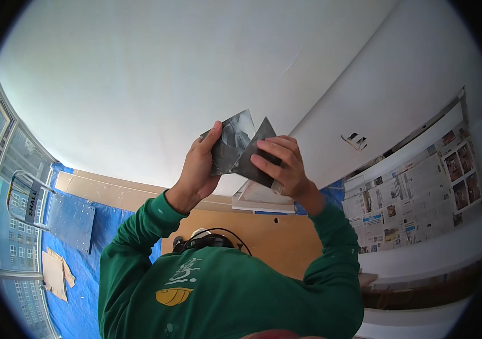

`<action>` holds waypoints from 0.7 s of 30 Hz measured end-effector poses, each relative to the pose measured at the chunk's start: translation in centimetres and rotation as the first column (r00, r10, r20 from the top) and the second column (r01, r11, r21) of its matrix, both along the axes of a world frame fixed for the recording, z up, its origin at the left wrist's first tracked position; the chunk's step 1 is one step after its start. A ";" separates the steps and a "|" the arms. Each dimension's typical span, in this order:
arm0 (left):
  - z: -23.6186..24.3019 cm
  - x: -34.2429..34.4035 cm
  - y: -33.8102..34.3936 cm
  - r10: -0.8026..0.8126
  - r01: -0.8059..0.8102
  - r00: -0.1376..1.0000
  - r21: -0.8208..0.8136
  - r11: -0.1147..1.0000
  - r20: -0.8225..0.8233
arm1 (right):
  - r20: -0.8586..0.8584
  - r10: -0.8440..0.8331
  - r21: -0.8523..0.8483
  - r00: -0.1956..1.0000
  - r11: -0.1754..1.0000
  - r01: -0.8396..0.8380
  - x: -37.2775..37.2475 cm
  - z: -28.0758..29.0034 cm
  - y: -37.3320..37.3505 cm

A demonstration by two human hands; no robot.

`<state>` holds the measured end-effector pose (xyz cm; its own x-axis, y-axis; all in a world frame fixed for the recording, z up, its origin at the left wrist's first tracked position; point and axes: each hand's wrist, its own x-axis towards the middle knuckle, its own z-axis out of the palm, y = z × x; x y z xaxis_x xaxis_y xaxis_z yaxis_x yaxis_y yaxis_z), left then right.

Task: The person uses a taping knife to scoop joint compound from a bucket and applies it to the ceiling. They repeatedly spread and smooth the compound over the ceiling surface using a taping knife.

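Note:
I hold two thin, dark grey flat blades up in front of me. My left hand [198, 161] grips a squarish blade [229, 135] smeared with pale, wet-looking material, its thumb along the left edge. My right hand [283, 161] is wrapped round a second, darker blade [258, 172], whose pointed corner sticks up; two of its fingertips press on the face. The lower edges of the blades meet or overlap between my hands; any handles are hidden behind my fingers.
Large white wall surfaces [139, 85] face me. Windows [15, 214] line the left, beside blue sheeting [68, 305], a metal stepladder [68, 223] and cardboard [54, 274]. A brown board [280, 243] lies below me. Newspaper [399, 203] covers an area on the right.

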<state>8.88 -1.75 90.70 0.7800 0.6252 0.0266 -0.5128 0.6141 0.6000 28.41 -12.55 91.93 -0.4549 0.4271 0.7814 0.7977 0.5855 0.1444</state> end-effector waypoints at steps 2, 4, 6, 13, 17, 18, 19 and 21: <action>-0.4 -0.2 -0.6 0.027 -0.028 0.999 -0.006 1.000 -0.039 | 0.011 -0.056 -0.086 0.998 0.995 0.056 1.6 0.3 0.4; -1.1 -0.4 -0.6 0.057 -0.057 0.997 -0.009 0.998 -0.060 | 0.086 -0.139 -0.127 0.987 0.981 0.149 3.4 0.4 0.9; -1.3 -0.7 -0.7 0.120 -0.120 0.992 -0.008 0.993 -0.050 | 0.173 -0.265 -0.148 0.949 0.945 0.291 5.1 0.8 0.7; -0.7 -1.9 3.5 0.528 -0.579 0.491 0.713 -0.396 0.692 | -0.842 -0.368 0.026 -0.394 0.702 -0.712 -3.1 4.2 -2.1; -1.4 -2.2 5.9 0.271 -0.511 0.505 0.537 -0.672 0.820 | -0.697 -0.594 0.064 -0.401 0.506 -0.860 -6.4 6.5 -2.2; -1.3 -2.0 5.9 0.265 -0.504 0.509 0.533 -0.680 0.819 | -0.700 -0.611 0.045 -0.371 0.481 -0.876 -6.5 7.1 -2.1; -1.2 -2.2 6.1 0.272 -0.437 0.524 0.529 -0.728 0.807 | -0.703 -0.623 0.011 -0.343 0.473 -0.881 -6.3 7.6 -2.1; -1.3 -3.7 7.3 0.294 -0.293 0.543 0.506 -0.811 0.786 | -0.706 -0.650 -0.062 -0.280 0.451 -0.890 -6.0 8.5 -1.8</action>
